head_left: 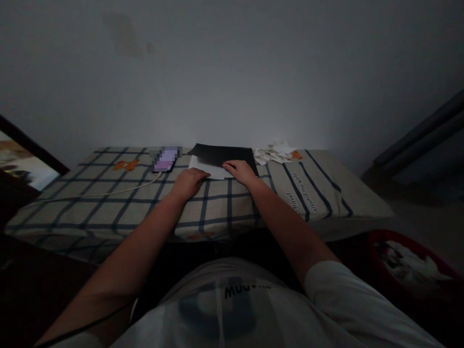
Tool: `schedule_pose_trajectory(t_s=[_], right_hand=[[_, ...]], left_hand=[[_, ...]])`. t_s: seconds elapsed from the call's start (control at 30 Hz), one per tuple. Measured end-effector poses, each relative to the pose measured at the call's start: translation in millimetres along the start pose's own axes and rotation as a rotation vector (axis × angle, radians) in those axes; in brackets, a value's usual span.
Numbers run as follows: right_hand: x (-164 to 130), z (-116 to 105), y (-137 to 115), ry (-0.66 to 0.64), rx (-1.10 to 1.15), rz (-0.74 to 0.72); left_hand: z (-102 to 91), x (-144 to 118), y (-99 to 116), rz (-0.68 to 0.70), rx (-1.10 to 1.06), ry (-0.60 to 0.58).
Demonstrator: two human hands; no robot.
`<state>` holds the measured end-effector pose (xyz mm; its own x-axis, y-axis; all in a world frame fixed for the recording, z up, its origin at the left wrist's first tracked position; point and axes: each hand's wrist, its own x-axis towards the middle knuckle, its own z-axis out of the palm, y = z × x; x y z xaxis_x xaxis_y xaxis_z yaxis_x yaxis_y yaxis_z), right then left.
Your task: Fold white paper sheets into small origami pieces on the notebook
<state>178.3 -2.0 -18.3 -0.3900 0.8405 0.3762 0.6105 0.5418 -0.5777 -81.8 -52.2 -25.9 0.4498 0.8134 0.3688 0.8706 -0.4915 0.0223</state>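
On the checked cloth lies a notebook with a black cover point(232, 153), its left side raised and bent over white paper point(207, 167). My right hand point(239, 171) is closed at the cover's near edge, fingers pointing left; the thumb's grip is partly hidden. My left hand point(190, 181) lies at the near left corner of the paper, fingers stretched out and palm down, its fingertips touching the paper's edge. White paper scraps point(275, 153) lie in a loose heap right of the notebook. To its left is a phone point(166, 159) with a lit, blurred screen.
A white cable point(119, 191) runs from the phone leftward across the checked tablecloth point(213, 208). Behind the table stands a plain wall point(232, 72). A red bin point(377, 237) with crumpled paper is on the floor at the right. Dark bars point(420, 130) slant at the far right.
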Motion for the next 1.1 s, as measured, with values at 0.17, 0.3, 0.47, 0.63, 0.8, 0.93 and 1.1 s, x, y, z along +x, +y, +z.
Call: schedule_pose_trajectory(t_s=[0.17,0.3,0.47,0.63,0.8,0.93,1.1], right_hand=[[1.5,3.8,5.9,-0.012,-0.052,-0.034],[2.3,8.9,9.5,-0.068,-0.115,-0.104],[2.8,13.0,11.8,-0.116,-0.168,-0.110],[2.7,13.3,13.3,-0.131,-0.184,-0.122],[1.8,8.7,12.2,-0.168,-0.175,-0.150],[3.1,7.1,11.1,-0.216,-0.174,-0.165],[4.9,9.4,10.3,-0.110,-0.082,-0.175]], left_hand=[[-3.5,-2.9,-0.9,0.116,-0.010,0.094],[-7.9,-8.9,2.2,0.187,0.045,0.287],[-7.6,-16.6,1.4,0.144,0.048,0.462],[-6.2,-17.9,-7.1,0.023,-0.060,0.621],[-23.9,-11.9,-22.5,-0.210,-0.042,0.903],[-52.6,-2.7,-33.9,-0.222,-0.027,0.991],[-71.0,20.5,-30.0,-0.117,-0.084,1.120]])
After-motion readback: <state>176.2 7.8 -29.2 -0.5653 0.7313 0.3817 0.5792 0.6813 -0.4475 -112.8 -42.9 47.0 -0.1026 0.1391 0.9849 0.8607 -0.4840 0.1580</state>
